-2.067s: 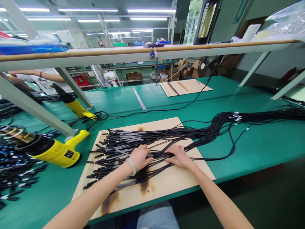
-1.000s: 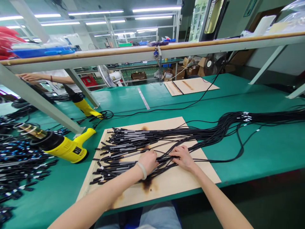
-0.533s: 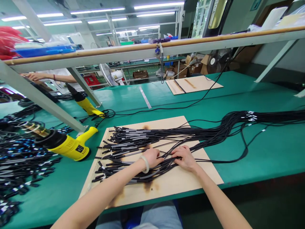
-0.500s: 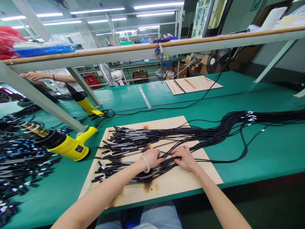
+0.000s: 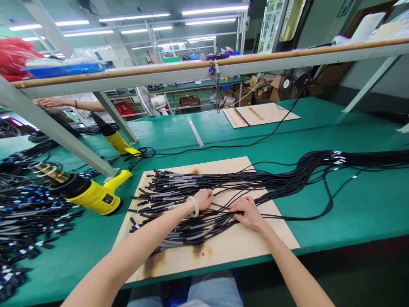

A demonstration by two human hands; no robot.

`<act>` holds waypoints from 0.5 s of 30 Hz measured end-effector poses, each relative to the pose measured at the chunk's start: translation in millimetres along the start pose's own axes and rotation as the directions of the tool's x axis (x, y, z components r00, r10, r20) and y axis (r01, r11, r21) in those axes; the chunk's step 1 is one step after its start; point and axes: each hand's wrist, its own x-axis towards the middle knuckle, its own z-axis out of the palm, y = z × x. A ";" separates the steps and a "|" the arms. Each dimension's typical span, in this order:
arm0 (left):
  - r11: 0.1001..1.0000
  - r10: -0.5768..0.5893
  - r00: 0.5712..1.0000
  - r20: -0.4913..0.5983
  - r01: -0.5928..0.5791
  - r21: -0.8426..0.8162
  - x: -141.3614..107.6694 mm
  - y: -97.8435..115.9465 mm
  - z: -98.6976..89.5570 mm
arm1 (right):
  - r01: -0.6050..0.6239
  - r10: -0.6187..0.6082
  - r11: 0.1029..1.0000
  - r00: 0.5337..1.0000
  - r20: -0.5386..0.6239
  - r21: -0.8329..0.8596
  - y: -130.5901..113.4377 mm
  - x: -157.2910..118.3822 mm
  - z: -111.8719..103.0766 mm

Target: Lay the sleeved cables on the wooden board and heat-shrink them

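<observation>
Your left hand (image 5: 202,200) and right hand (image 5: 247,214) lie apart on the black sleeved cable bundle (image 5: 179,183), grip unclear, on the scorched plywood board (image 5: 220,251). Risk: hasty pulling could snarl strands; stray ends could reach the yellow heat gun (image 5: 96,192).

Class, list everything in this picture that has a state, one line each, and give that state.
Left hand: resting on the cables, bangle on wrist.
Right hand: fingers curled over the cables.
Black cables: fanned across the board, trailing right.
Wooden board: flat, scorched.
Yellow heat gun: lying on the bench.
</observation>
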 end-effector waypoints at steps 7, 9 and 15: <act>0.998 0.000 1.000 -0.017 0.001 0.063 0.2 17.2 12.2 | -0.001 0.001 1.000 1.000 0.014 -0.014 1.8 -1.4 1.4; 0.986 -0.001 1.000 0.006 0.000 0.164 -0.9 26.0 11.7 | -0.002 0.002 1.000 1.000 0.007 -0.004 2.2 -1.6 2.0; 0.960 -0.006 0.997 0.073 -0.014 0.278 4.8 36.5 -5.8 | 0.010 -0.009 0.999 1.000 -0.016 0.035 1.8 -1.3 2.4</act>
